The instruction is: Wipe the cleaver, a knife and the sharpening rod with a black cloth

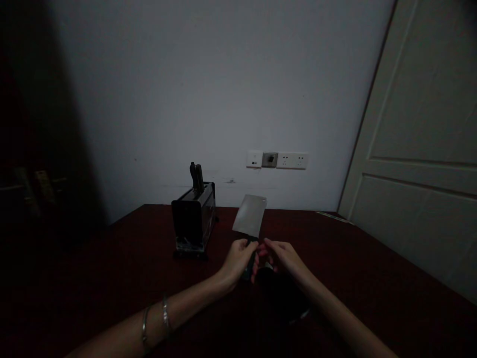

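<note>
My left hand [240, 258] is closed round the dark handle [247, 272] of a cleaver. The cleaver's broad grey blade [250, 215] points away from me, towards the wall, with a small hole near its far corner. Close beside the handle, my right hand [281, 253] has its fingers curled and thumb pressed in, near the left fingers. What those right fingers hold, if anything, is hidden. Below the right hand lies a black object [285, 296] with small pale spots at its ends; its kind is too dark to make out.
A black and silver knife block [194, 219] stands on the dark red table [320, 243], left of the cleaver, with dark handles [197, 176] sticking up from it. Behind are a pale wall with sockets [291, 160] and, at the right, a panelled door [421, 149].
</note>
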Demonstrator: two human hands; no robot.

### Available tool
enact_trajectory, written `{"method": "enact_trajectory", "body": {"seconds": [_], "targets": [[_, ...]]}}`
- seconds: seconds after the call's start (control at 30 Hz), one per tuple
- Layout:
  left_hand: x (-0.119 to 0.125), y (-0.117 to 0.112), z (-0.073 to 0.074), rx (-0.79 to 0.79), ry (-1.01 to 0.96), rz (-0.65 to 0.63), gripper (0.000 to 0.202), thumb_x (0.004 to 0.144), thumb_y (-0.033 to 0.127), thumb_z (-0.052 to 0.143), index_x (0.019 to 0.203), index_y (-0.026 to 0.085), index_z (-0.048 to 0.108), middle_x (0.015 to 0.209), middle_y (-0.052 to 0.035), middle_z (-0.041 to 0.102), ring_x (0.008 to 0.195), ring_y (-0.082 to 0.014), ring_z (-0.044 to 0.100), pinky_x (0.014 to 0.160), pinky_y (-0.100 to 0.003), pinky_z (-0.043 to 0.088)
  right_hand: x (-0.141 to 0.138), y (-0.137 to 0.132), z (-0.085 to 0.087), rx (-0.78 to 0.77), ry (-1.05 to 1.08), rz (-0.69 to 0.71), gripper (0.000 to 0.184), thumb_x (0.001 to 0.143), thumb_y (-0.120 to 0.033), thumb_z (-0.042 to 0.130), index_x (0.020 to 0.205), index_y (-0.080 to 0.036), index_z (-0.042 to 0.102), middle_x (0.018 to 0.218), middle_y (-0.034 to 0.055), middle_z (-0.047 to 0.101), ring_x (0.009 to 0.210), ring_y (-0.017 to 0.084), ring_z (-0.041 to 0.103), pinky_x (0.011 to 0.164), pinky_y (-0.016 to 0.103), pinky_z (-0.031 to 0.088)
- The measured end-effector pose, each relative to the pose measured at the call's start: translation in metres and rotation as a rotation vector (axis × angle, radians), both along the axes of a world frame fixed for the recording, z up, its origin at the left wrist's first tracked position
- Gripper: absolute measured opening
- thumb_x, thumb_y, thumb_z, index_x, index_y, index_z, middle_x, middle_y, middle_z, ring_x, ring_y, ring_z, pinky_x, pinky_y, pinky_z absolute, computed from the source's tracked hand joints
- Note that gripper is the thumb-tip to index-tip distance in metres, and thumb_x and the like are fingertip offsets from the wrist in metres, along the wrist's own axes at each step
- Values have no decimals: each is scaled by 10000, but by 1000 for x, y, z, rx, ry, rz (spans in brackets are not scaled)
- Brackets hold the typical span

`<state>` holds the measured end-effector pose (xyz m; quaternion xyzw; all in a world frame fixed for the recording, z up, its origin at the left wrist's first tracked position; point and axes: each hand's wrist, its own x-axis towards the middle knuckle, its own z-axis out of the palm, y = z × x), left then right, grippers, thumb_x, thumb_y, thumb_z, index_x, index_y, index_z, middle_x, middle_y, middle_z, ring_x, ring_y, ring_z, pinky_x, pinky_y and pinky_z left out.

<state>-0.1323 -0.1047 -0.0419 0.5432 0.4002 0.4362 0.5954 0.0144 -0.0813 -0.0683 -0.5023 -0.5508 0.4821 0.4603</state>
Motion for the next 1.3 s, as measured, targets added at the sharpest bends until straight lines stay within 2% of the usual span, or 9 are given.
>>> {"method": "enact_trajectory", "body": {"seconds": [0.2, 0.33, 0.43, 0.7, 0.83, 0.93, 1.03, 1.2, 1.3], "targets": [[-5, -9, 17, -11, 80, -103, 206, 589, 183, 660, 740, 139, 526, 434, 82, 479, 309, -43, 400, 303, -152, 354, 7, 8, -11, -23, -41, -10, 406, 679, -514, 539, 707, -125, 651, 443, -43, 481, 341, 69, 397, 329, 192, 293], [-7, -11, 27, -44, 15, -207, 157, 596, 162, 572, 746, 131, 537, 539, -2, 587, 474, -137, 605, 316, -151, 384, 15, 9, -16, -20, -48, -2, 350, 669, -465, 550, 648, -128, 640, 449, -44, 471, 365, 65, 401, 350, 187, 302], [-10, -10, 40, -73, -19, -257, 158, 604, 167, 528, 758, 129, 532, 557, -15, 598, 502, -151, 618, 352, -180, 444, 23, 12, -23, -35, -46, -17, 329, 657, -440, 542, 662, -128, 645, 486, -26, 514, 375, 67, 404, 351, 187, 304], [-30, -12, 107, -111, 132, -319, 172, 651, 262, 489, 709, 116, 558, 494, 24, 499, 322, -72, 381, 255, -196, 378, 43, 24, -47, -83, -54, -72, 296, 658, -383, 536, 737, -139, 683, 670, 59, 656, 466, 91, 480, 379, 179, 340], [-38, -6, 128, -186, 234, -371, 204, 660, 307, 478, 554, 134, 497, 466, 21, 466, 315, -63, 355, 246, -184, 342, 43, 25, -50, -57, -68, -89, 314, 677, -406, 510, 742, -149, 678, 672, 60, 650, 455, 102, 479, 371, 196, 349], [-39, 3, 129, -262, 212, -408, 192, 676, 321, 457, 583, 154, 477, 454, 40, 446, 304, -62, 336, 267, -190, 362, 43, 21, -32, -3, -101, -118, 286, 680, -411, 526, 722, -159, 657, 616, 30, 607, 471, 127, 493, 376, 218, 357], [-38, 12, 126, -306, 188, -411, 180, 691, 333, 440, 637, 164, 472, 454, 48, 444, 300, -66, 334, 268, -185, 342, 40, 8, 6, 184, -168, -152, 213, 700, -381, 572, 710, -176, 628, 679, 20, 607, 635, 162, 555, 520, 242, 432], [-32, 21, 122, -304, 175, -363, 197, 717, 366, 444, 677, 174, 463, 460, 55, 448, 309, -63, 334, 285, -172, 284, 21, -33, 80, 1004, -610, -154, 147, 813, -212, 527, 941, -164, 581, 748, 40, 584, 667, 150, 558, 598, 272, 465], [-26, 25, 120, -305, 195, -337, 249, 737, 406, 443, 669, 169, 472, 481, 44, 468, 330, -67, 366, 300, -178, 266, 1, -53, 104, 1314, -751, -102, 298, 779, -171, 587, 1070, -147, 530, 851, 78, 620, 754, 166, 584, 601, 271, 494]]}}
